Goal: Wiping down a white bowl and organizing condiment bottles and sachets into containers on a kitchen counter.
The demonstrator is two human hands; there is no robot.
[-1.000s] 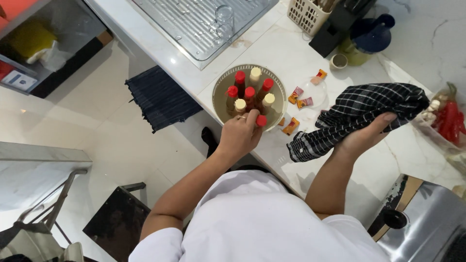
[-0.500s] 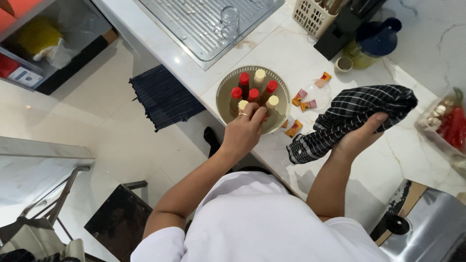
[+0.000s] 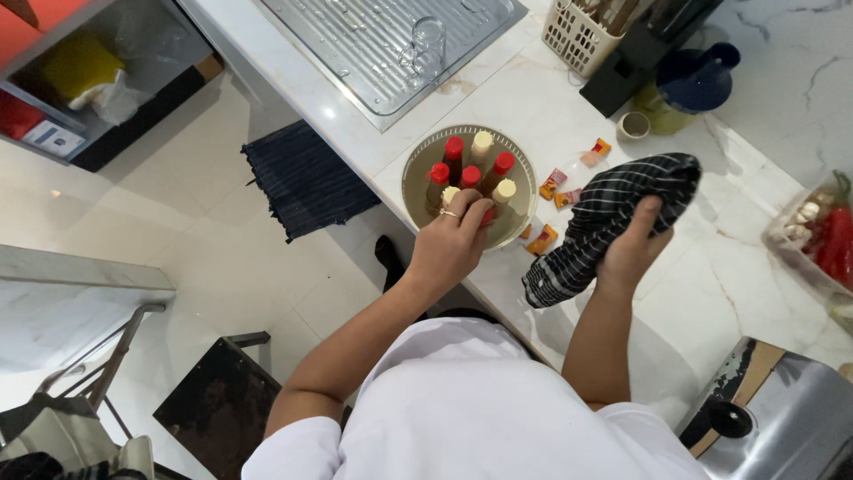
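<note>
A round metal tray (image 3: 418,172) stands on the white marble counter and carries several small bottles (image 3: 471,160) with red and cream caps. My left hand (image 3: 450,244) reaches over the tray's near side, fingers closed round a red-capped bottle at the front. My right hand (image 3: 633,249) lies on a dark checked cloth (image 3: 613,213) spread on the counter to the right of the tray, gripping it.
Small orange and pink sachets (image 3: 553,184) lie between tray and cloth. A steel draining board (image 3: 373,44) holds a glass (image 3: 428,43). A white utensil basket (image 3: 582,34), a dark jug (image 3: 695,80), a vegetable tub (image 3: 822,233) and a floor mat (image 3: 306,178) surround.
My left hand has settled down over the front red-capped bottle and closed on it. The right hand stays on the cloth, shifted a little.
</note>
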